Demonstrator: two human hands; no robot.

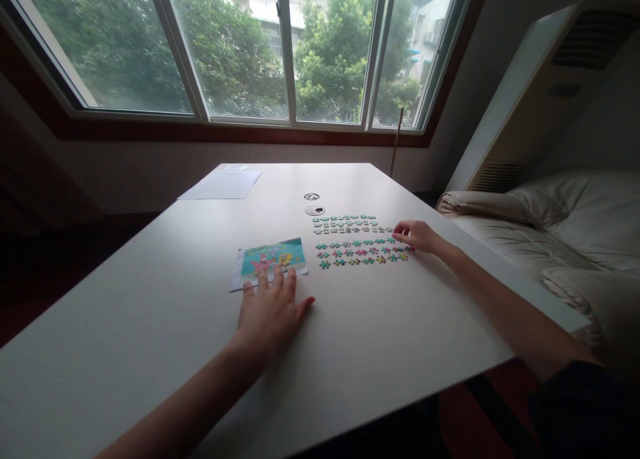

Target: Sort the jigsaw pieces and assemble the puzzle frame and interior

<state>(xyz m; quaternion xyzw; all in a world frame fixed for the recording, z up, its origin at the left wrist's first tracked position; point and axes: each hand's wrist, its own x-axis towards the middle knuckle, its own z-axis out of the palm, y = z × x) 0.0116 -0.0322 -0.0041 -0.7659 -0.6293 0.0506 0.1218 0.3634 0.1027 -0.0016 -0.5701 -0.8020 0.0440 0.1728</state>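
My left hand (270,306) lies flat with its fingers spread, the fingertips on the lower edge of a colourful cartoon picture sheet (257,256). The sheet has a turquoise background with pink and yellow figures. To its right, small jigsaw puzzle pieces (354,244) lie apart from each other in several rows, mostly turquoise with some pink and yellow. At the right end of these rows my right hand (416,236) is closed in a pinch on a puzzle piece at the table surface. The fingers partly hide that piece.
The white table (150,326) narrows towards the window (240,52). Sheets of paper (220,184) lie at its far left. Two round silver discs (315,210) sit behind the puzzle rows. A cream sofa (500,219) stands close to the right edge.
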